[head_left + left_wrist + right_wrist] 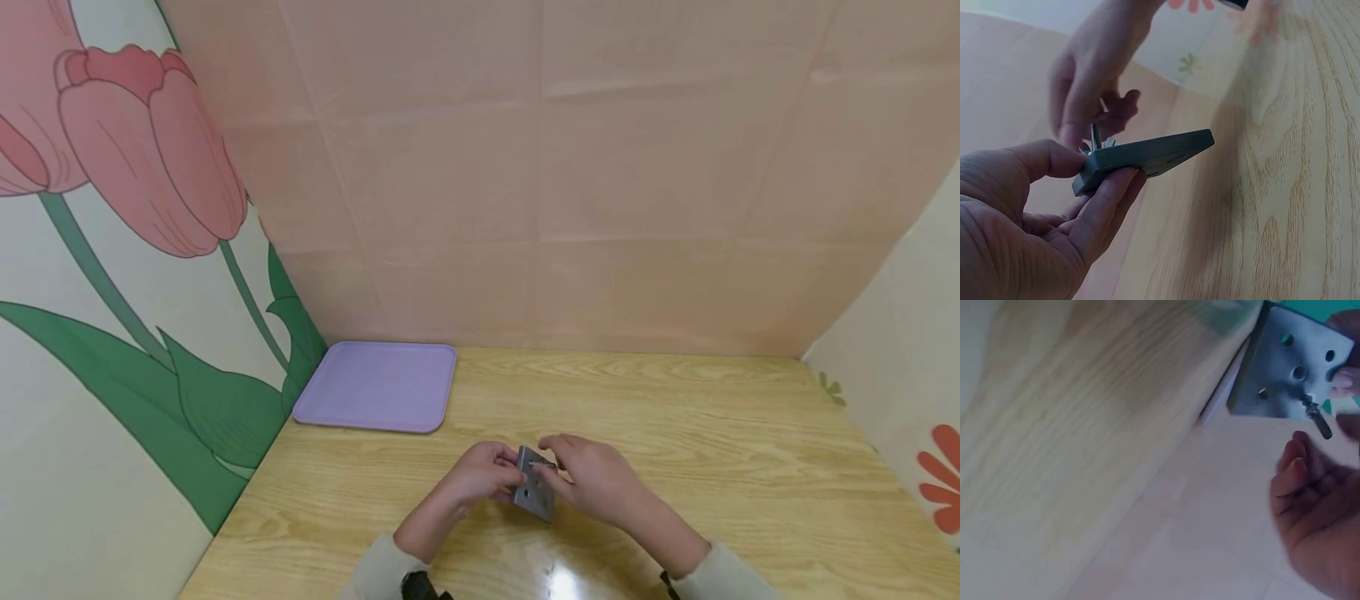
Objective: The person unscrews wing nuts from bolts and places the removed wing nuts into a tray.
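Low in the centre, left hand (pixel 482 473) gripping grey plate (pixel 536 498), right hand (pixel 597 478) bent toward bolt (pixel 1320 419), its hold unclear

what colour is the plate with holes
The plate is grey, clearest in the right wrist view.

Grey metal plate (pixel 1282 369): flat, thick-edged, four-cornered, pierced by several round holes. Held tilted above near-middle part of desk (pixel 675 425), gripped along edge by left grip (pixel 484 473). Slim metal bolt (pixel 1320 421) seen jutting from plate's right-hand face, close to one corner; small winged piece (pixel 1110 143) seen at its base. Bolt's free end placed just beside fingers of right grip (pixel 597 481).
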`<state>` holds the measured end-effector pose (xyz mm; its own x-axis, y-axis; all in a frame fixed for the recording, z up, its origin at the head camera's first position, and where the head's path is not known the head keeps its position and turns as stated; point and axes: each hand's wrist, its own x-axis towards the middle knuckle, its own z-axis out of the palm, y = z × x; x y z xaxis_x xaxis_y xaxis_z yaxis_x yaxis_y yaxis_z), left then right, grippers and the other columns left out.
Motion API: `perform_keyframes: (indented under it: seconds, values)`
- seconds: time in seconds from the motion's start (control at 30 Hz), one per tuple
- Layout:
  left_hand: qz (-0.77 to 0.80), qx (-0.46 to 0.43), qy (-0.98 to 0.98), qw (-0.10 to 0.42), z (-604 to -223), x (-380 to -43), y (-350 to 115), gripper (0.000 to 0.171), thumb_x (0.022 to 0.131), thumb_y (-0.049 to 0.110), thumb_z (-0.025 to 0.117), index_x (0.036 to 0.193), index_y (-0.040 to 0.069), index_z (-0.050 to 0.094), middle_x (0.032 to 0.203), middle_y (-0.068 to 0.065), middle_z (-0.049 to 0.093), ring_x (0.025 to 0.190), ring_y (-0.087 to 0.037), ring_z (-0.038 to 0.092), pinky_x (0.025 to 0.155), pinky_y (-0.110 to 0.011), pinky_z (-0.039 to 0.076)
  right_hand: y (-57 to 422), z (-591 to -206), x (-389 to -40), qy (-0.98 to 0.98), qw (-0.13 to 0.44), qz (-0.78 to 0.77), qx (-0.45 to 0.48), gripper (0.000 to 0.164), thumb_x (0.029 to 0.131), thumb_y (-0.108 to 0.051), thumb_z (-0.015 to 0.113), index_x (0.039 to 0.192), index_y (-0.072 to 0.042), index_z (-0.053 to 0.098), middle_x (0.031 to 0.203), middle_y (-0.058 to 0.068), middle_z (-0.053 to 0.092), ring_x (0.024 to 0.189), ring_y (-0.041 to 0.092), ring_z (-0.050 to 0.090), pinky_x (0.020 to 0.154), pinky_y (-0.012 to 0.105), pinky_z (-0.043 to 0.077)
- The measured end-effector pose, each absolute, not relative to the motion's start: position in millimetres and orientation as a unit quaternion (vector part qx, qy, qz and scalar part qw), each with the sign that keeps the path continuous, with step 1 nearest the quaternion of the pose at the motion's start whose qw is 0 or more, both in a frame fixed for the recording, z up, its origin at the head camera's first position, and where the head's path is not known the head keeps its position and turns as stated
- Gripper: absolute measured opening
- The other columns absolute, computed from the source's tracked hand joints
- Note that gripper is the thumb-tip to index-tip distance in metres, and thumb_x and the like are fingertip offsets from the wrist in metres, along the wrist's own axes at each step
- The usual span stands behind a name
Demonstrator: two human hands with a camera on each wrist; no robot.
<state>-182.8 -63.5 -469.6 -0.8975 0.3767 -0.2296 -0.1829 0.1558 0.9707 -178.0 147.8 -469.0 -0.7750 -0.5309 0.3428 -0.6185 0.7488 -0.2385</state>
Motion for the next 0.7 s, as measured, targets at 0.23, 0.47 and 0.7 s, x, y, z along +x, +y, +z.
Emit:
perform_keyframes:
  seconds: [0.23, 0.47, 0.7]
  values:
    - [0.642, 0.064, 0.734, 0.211, -471.3, -182.0, -62.0, 0.022, 0.083, -0.003, 0.069, 0.104, -0.007, 0.064, 0.086, -0.009, 0.069, 0.080, -0.019, 0.069, 0.066, -0.036, 0.062, 143.0, -462.1, -178.1, -0.924, -0.067, 0.348, 0.141, 0.054, 0.106, -0.052, 0.040, 0.083, -0.012, 0.068, 0.062, 0.000, 0.058, 0.052, 0.013, 0.050, 0.048, 0.027, 0.041]
    - [0.639, 0.065, 0.737, 0.211, -472.8, -182.6, -61.7, 0.022, 0.083, -0.002, 0.069, 0.104, -0.007, 0.064, 0.087, -0.010, 0.070, 0.081, -0.020, 0.070, 0.066, -0.036, 0.062, 141.6, -465.8, -181.2, -0.893, -0.147, 0.410, 0.116, 0.066, 0.105, -0.059, 0.035, 0.081, -0.009, 0.070, 0.059, 0.011, 0.062, 0.043, 0.013, 0.046, 0.043, 0.027, 0.040]
    - [0.631, 0.067, 0.743, 0.212, -474.9, -183.1, -61.5, 0.021, 0.084, -0.001, 0.069, 0.105, -0.005, 0.065, 0.088, -0.009, 0.070, 0.081, -0.020, 0.070, 0.065, -0.036, 0.062, 139.7, -465.2, -181.4, -0.895, -0.150, 0.404, 0.118, 0.056, 0.106, -0.050, 0.042, 0.077, -0.011, 0.068, 0.057, 0.006, 0.060, 0.044, 0.011, 0.044, 0.043, 0.023, 0.035]
